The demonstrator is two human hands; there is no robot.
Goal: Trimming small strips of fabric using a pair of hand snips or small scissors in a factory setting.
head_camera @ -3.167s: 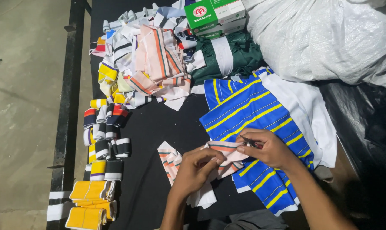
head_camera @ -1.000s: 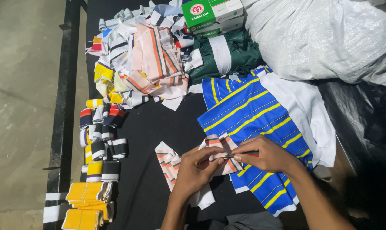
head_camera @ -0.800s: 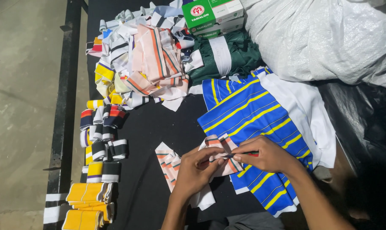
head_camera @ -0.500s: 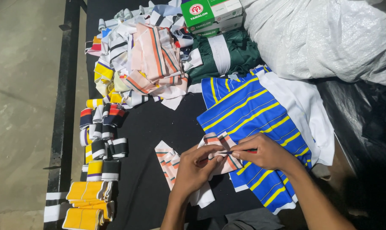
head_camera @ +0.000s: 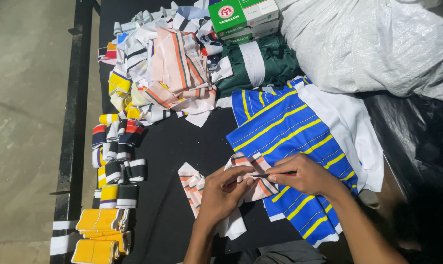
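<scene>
At lower centre my left hand (head_camera: 226, 188) pinches a peach striped fabric strip (head_camera: 253, 171) while my right hand (head_camera: 299, 173) grips a thin dark tool (head_camera: 270, 175), trimming; next needs steady tension.

2 hands are showing: 1 left hand (head_camera: 225, 190) and 1 right hand (head_camera: 299, 174), sharing 1 striped fabric strip (head_camera: 246, 168). 2 green boxes (head_camera: 241, 17) are sitting stacked at the far edge, 1 white woven sack (head_camera: 373, 44) is lying far right, and 1 blue cloth with yellow stripes (head_camera: 280, 129) is spreading right of centre.
</scene>
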